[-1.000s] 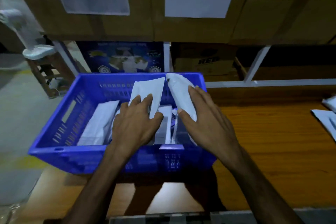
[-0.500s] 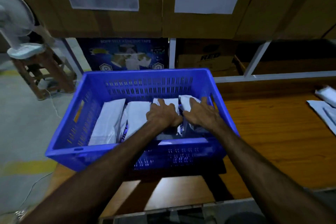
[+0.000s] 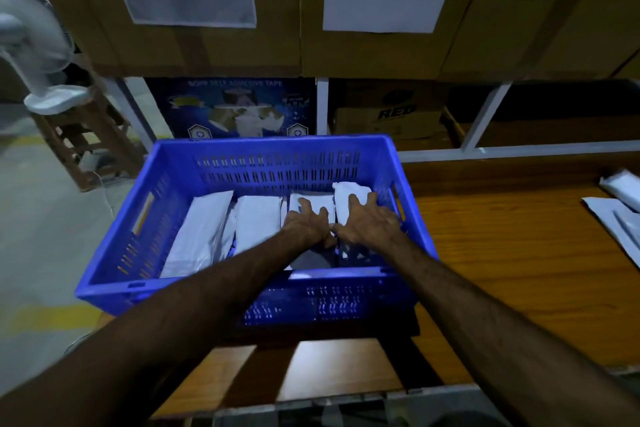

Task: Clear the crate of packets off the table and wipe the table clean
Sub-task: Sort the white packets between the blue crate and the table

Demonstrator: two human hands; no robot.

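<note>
Both hands pressed flat on white packets inside a blue crate at the tabletop's left end.

Nearest, at 6 o'clock, the wooden tabletop [image 3: 502, 253] runs out to 3 o'clock, and two bare forearms reach forward over the near rim of the crate [image 3: 214, 282]. The left hand [image 3: 306, 224] lies palm down, fingers spread and fairly straight, on one of the packets [image 3: 258, 218] standing in a row; the right hand [image 3: 369, 222], just beside it with thumbs near touching, rests on the rightmost packet, its grip apart too, fingers splayed over the top. At 3 o'clock more loose white packets [image 3: 613, 218] lie on the wood, well apart from the crate. At 10 o'clock a white fan [image 3: 38, 55] stands on a wooden stool [image 3: 86, 146]. Beyond, at 12 o'clock, are cardboard boxes [image 3: 398, 55] with paper sheets stuck on.
</note>
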